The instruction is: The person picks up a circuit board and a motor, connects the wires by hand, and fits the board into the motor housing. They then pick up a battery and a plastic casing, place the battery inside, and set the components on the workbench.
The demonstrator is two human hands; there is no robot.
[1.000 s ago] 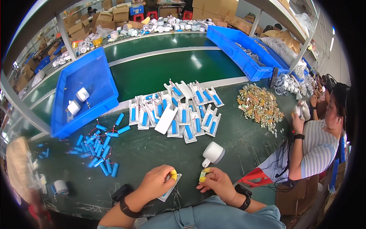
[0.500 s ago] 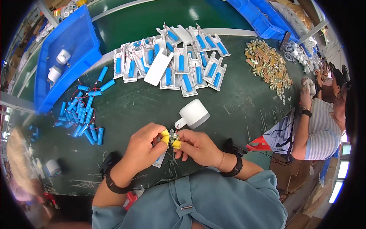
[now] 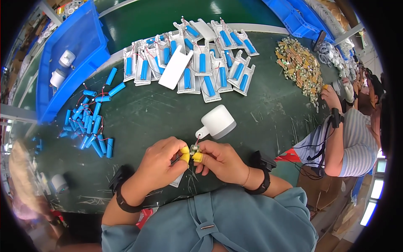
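Note:
Close in front of my body, both hands meet over the green worktop, with yellow covers on thumb and index fingertips. My right hand (image 3: 222, 161) is closed, pinching a small circuit board (image 3: 194, 150). My left hand (image 3: 161, 161) is closed against the board's left side; a thin dark wire shows between its fingers, its end hidden. From the board, a reddish wire runs up to a white rounded device (image 3: 217, 122) with a grey end band, lying just beyond my hands. Below my left hand, part of a white casing (image 3: 177, 180) rests on the worktop.
White casings holding blue cells (image 3: 202, 63) are heaped at the far middle. Loose blue wired cells (image 3: 86, 122) lie left, beside a blue bin (image 3: 77, 40) containing white devices. Small circuit boards (image 3: 300, 67) form a pile at right, where a co-worker's hand (image 3: 331, 97) reaches.
The view has shifted slightly. My hands remain together at the board, the left fingers pressed closer to it. The co-worker's hand has come down to the edge of the board pile.

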